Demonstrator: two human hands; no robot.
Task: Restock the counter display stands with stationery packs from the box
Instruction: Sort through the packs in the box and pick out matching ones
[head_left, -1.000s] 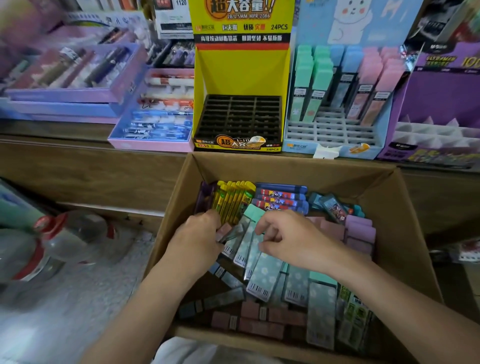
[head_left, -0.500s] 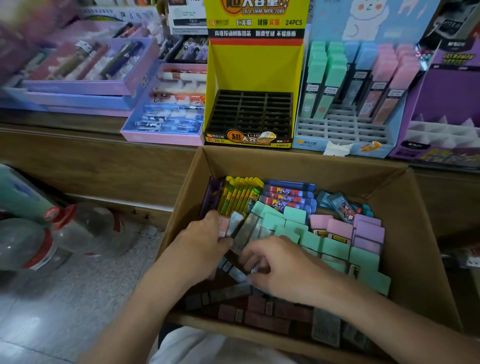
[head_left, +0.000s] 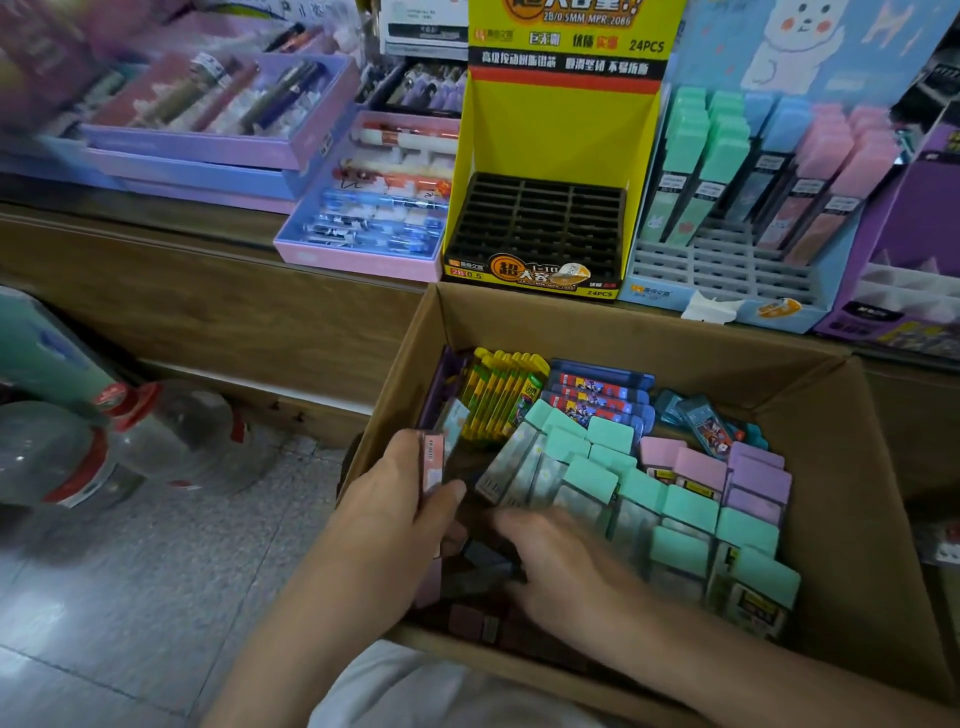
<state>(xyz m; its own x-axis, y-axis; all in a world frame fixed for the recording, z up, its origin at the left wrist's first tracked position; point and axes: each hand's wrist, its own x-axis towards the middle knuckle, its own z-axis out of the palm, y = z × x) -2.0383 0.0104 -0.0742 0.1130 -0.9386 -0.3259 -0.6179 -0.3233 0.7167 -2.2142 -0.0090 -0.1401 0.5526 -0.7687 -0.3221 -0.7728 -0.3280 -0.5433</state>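
A cardboard box (head_left: 852, 467) stood against a brown wood-grain counter (head_left: 208, 312), over a grey speckled tile floor (head_left: 130, 597) where clear water bottles (head_left: 171, 431) with red caps lay to the left. On the counter sat a yellow stand (head_left: 561, 130) with its black slot tray (head_left: 535, 223) unfilled, a blue stand (head_left: 727, 260) partly stocked with mint, blue and pink packs, and pen trays (head_left: 208, 135) further left (blurred). Inside the box lay mint packs (head_left: 608, 436), yellow packs (head_left: 498, 395) and others in rows. The left hand (head_left: 395, 499) gripped a pink pack (head_left: 432, 462) upright at the box's near-left side. The right hand (head_left: 566, 566) lay among the packs below – too blurred to tell whether it held anything
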